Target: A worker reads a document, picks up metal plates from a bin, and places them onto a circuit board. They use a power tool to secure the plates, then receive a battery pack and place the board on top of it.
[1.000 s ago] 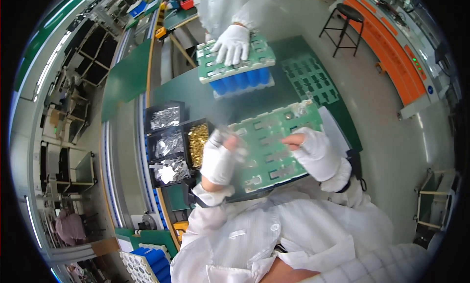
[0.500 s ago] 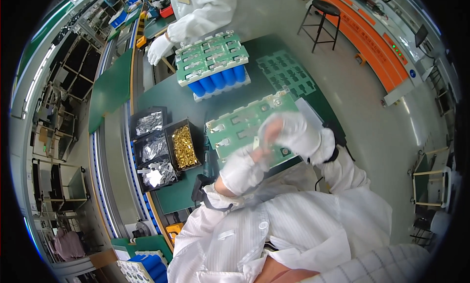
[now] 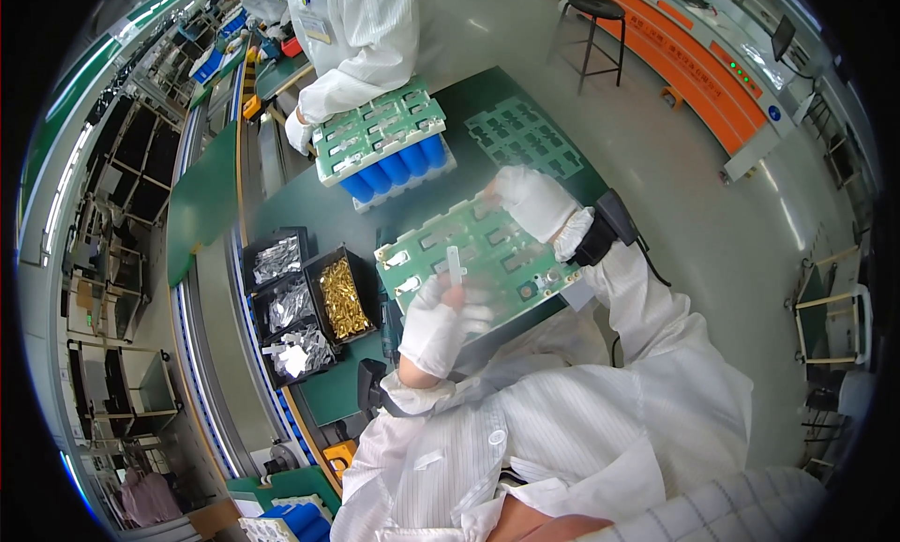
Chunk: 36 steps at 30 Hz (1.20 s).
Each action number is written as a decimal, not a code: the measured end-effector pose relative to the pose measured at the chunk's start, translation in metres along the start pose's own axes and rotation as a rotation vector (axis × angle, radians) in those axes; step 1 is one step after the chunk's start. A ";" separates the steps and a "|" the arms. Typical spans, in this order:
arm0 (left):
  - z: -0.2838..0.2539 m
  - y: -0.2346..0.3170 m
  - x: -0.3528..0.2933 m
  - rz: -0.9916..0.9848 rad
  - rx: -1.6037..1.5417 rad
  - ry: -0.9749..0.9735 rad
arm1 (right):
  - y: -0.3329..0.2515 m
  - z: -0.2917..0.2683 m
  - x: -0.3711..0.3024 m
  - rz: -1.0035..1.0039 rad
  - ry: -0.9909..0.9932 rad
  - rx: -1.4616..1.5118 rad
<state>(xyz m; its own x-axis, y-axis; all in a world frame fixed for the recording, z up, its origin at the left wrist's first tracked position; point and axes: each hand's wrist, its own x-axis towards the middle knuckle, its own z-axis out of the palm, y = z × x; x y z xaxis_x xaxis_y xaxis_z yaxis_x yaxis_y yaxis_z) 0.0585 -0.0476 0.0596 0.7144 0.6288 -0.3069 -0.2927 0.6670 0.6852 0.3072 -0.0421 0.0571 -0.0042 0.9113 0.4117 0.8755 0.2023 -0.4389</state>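
Note:
A green panel (image 3: 483, 239) with a pale frame and several metal strips set in its slots lies in front of me. My left hand (image 3: 435, 332), in a white glove, is over its near left part. Thumb and finger pinch a narrow pale metal strip (image 3: 455, 266) that points up; the other fingers are blurred. My right hand (image 3: 534, 203), also gloved, reaches to the panel's far edge with its fingertips drawn together. What they hold, if anything, is hidden.
Black bins of silvery metal pieces (image 3: 289, 308) and a bin of brass-coloured parts (image 3: 342, 296) stand left of the panel. Beyond is a battery pack (image 3: 384, 134) with blue cells, a co-worker's gloved hand (image 3: 298, 132) beside it. A slotted green sheet (image 3: 521, 137) lies far right.
My hands, close together over the panel before, have parted: the right went to the far edge, the left back toward the near left. The co-worker's hand is now against the battery pack.

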 end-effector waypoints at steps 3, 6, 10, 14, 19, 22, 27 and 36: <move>0.007 0.002 0.000 0.025 0.100 0.087 | 0.004 -0.001 0.002 -0.003 0.013 -0.018; 0.008 0.002 -0.002 0.051 0.151 0.089 | 0.005 0.002 0.000 -0.066 0.055 -0.089; 0.008 0.002 -0.002 0.053 0.142 0.078 | 0.006 -0.002 -0.005 -0.029 0.043 -0.083; 0.011 0.004 -0.003 0.054 0.158 0.102 | -0.020 -0.017 -0.020 0.045 0.052 0.248; 0.006 0.001 -0.002 0.057 0.207 0.023 | -0.088 -0.032 -0.046 0.151 -0.046 0.468; 0.009 0.001 -0.003 0.064 0.284 -0.028 | -0.094 -0.014 -0.054 0.249 0.044 0.671; 0.014 0.006 -0.007 0.067 0.283 -0.069 | -0.089 -0.041 -0.054 0.610 -0.047 0.929; 0.008 0.007 -0.005 0.124 0.210 -0.035 | -0.046 -0.045 -0.078 0.255 -0.269 0.353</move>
<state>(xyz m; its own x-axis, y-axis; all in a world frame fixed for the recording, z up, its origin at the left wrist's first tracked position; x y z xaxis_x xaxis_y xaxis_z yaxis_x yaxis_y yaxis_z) 0.0576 -0.0495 0.0713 0.7042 0.6838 -0.1911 -0.2438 0.4857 0.8395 0.2893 -0.1387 0.0807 0.0234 0.9981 0.0563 0.6485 0.0278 -0.7607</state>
